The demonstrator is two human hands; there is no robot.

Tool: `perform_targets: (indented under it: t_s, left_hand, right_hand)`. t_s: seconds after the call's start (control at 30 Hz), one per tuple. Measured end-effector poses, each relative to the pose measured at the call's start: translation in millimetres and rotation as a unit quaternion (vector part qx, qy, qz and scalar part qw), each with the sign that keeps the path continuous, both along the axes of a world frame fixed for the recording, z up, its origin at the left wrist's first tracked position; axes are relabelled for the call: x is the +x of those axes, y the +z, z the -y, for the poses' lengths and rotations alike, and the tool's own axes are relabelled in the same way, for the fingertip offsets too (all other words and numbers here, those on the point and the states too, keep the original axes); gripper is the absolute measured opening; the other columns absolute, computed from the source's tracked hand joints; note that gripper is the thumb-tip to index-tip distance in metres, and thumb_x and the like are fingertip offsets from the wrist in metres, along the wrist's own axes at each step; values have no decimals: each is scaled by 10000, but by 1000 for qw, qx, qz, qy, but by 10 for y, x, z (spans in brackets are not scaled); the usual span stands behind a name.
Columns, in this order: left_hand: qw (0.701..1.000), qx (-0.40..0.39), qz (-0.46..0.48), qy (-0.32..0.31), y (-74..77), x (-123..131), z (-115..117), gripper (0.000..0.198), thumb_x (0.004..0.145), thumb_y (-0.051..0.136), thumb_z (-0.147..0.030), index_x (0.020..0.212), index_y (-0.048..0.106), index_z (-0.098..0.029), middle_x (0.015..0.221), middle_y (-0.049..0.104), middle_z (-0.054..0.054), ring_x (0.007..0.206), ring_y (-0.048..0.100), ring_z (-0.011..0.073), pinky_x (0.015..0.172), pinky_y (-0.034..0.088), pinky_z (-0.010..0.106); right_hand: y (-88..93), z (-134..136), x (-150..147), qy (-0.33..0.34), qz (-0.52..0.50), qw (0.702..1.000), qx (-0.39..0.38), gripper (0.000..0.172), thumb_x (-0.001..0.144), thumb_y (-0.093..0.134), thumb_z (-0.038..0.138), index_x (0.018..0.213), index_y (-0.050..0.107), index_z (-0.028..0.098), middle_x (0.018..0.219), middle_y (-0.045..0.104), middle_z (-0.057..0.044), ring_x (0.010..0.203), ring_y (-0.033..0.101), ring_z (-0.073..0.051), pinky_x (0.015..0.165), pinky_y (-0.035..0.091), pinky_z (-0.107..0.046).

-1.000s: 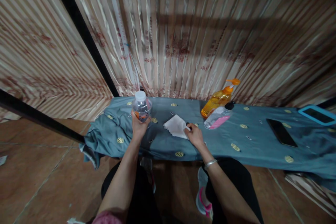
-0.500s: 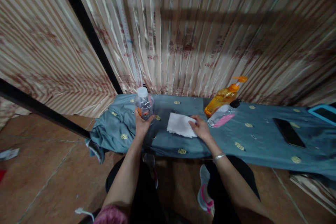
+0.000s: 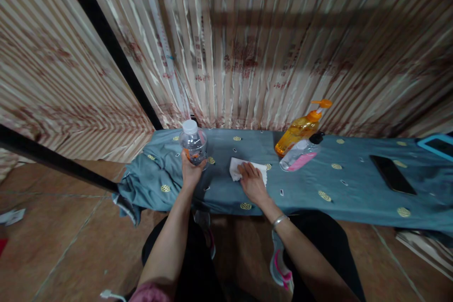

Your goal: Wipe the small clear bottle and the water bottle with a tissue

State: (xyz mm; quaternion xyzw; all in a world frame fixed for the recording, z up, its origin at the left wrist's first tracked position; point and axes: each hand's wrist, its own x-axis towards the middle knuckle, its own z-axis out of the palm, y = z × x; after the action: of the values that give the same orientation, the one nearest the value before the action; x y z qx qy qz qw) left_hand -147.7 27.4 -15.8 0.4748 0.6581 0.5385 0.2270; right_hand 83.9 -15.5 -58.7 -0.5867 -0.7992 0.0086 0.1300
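In the head view, my left hand [image 3: 193, 169] is wrapped round the lower part of a clear plastic bottle [image 3: 194, 140] with a white cap, upright on the grey-green cloth [image 3: 221, 198]. My right hand [image 3: 253, 181] lies over a white paper tissue [image 3: 262, 170], its fingers bent and gripping the tissue's left part, which is bunched up. The right side of the tissue stays flat on the cloth. To the right stand an amber pump bottle [image 3: 299, 133] and a clear bottle [image 3: 300, 155] with a black top and pink label.
A black phone [image 3: 392, 174] lies on the cloth farther right, and a blue-framed device [image 3: 437, 146] sits at the right edge. A striped curtain [image 3: 244, 33] hangs behind the cloth-covered surface. Dark poles [image 3: 106, 42] slant at the left.
My right hand has moved left from the tissue's right edge onto its middle. The tissue, flat before, is now bunched at its left. My left hand stays on the bottle.
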Motion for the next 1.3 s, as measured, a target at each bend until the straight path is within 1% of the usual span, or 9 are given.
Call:
perform_targets:
  t_s: [0.13,0.27,0.5,0.7,0.8,0.9,1.0,1.17,1.3]
  left_hand:
    - [1000,-6,9,-5,23,6,15,665,584,773,-248,1158,439,-211,1033,627,58,928,631,226,837,487,367]
    - [1000,-5,13,-20,15,-9,19,722,584,776,-246,1207,414,-199,1067,617,70,987,621,234,871,476,369]
    - [999,-16,17,-25,-40,-57,-4,737,582,779,-259,1218,410,-223,1058,623,53,974,628,226,867,483,377]
    - [999,-15,17,-37,-73,-80,-21,746,584,777,-275,1228,405,-216,1040,619,53,941,627,222,868,477,388]
    - [999,-8,22,-44,-58,-74,-17,729,592,774,-274,1222,410,-222,1067,615,59,986,617,225,897,470,390]
    - [998,-9,31,-48,-69,-82,-27,723,596,772,-264,1220,409,-225,1102,607,67,1038,603,232,923,463,394]
    - [997,-8,48,-56,-103,-103,-48,726,601,768,-254,1226,401,-222,1117,607,69,1022,611,226,924,466,396]
    - [996,1,68,-64,-108,-116,-60,757,596,772,-223,1251,394,-222,1153,605,74,1038,612,221,951,454,393]
    - [997,8,59,-50,-56,-102,-50,769,590,774,-214,1260,397,-225,1126,607,70,1027,614,226,941,462,395]
  right_hand:
    - [-5,-71,114,21,-1,1000,6,478,897,472,192,1374,464,153,1439,447,-149,1362,326,-277,1062,293,-434]
    - [-30,-73,225,17,21,999,18,490,909,484,257,1396,439,234,1465,409,-129,1373,294,-314,1047,284,-517]
    - [1,-327,385,44,79,996,29,404,927,415,149,1305,547,204,1301,540,-137,1144,499,-246,958,422,-354]
    - [91,-685,623,-105,94,990,-1,338,958,365,171,1224,570,126,1223,550,-192,1072,529,-246,849,457,-331]
    - [116,-859,622,-163,85,983,0,319,952,341,143,1142,593,95,1154,557,-214,1032,544,-249,808,458,-333]
    - [115,-1026,445,-201,71,977,2,315,946,325,141,1096,593,72,1127,552,-227,1017,549,-259,774,462,-330]
    - [107,-1173,115,-197,55,979,5,320,937,322,133,1121,571,53,1138,552,-231,1034,544,-262,800,459,-333]
    - [127,-1254,-528,-115,32,993,0,347,924,395,191,1224,524,73,1250,516,-233,1092,519,-272,856,454,-357]
    - [164,-1063,-892,-36,20,999,-4,407,921,443,264,1289,486,95,1330,476,-212,1122,496,-271,935,424,-381]
